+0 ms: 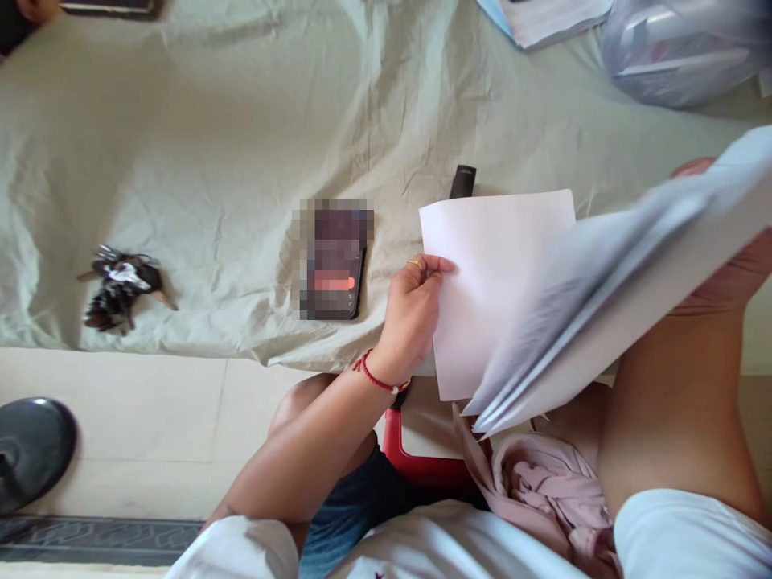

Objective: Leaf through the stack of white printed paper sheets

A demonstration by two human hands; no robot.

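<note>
Between the thumb and fingers of my left hand (416,301) the left edge of a white paper sheet (482,265) is pinched. My right hand (724,277) grips a thick stack of white papers (609,322) at its right side, partly hidden behind it. The stack is tilted and fanned, its lower corners apart and blurred, and it overlaps the pinched sheet. Just past the sheet's top edge a black object (463,182) pokes out, its lower part covered. A phone (338,265), partly pixelated, lies left of my left hand.
A pale green cloth (229,161) covers the surface, wrinkled. A bunch of keys (121,285) lies at left. Papers (552,20) and a clear plastic bag (687,52) are at the back right. Below are a red object (422,462), pink cloth (548,482) and a dark round base (33,450).
</note>
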